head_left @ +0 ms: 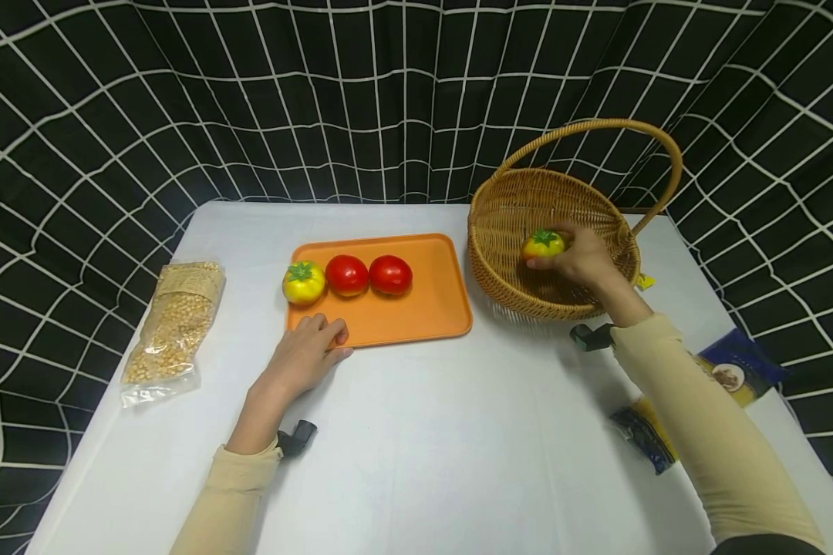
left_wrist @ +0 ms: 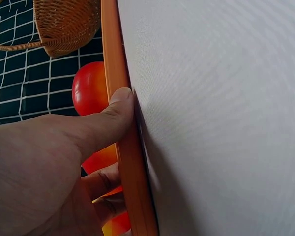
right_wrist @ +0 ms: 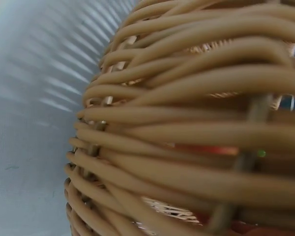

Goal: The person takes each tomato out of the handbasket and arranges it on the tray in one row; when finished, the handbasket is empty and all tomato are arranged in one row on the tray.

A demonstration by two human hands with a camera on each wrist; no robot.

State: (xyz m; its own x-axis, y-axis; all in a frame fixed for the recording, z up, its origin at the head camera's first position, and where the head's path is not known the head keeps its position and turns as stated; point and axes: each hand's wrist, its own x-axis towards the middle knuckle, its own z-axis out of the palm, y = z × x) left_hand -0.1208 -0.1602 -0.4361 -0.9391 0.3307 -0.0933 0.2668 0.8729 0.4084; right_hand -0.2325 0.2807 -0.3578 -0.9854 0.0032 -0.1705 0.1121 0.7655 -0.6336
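Observation:
An orange tray (head_left: pixel 416 320) lies on the white table, bearing two red tomatoes (head_left: pixel 391 275) and a yellow tomato (head_left: pixel 304 282) with a green leafy top. My left hand (head_left: pixel 308 354) grips the tray's near edge at its left part. In the left wrist view the thumb (left_wrist: pixel 119 105) presses the outside of the rim, with fingers on the inner side. Over at the right, my right hand (head_left: pixel 583 258) reaches into a wicker basket (head_left: pixel 503 281) and holds a yellow-orange tomato (head_left: pixel 543 244) with a green top. Basket weave fills the right wrist view and hides that hand.
The basket's tall handle (head_left: pixel 597 123) arches above its opening. A clear bag of yellow kernels (head_left: pixel 177 327) lies at the left. Blue-and-yellow packets (head_left: pixel 739 366) lie at the right, partly under the right forearm. Dark checked cloth (head_left: pixel 403 100) surrounds the table.

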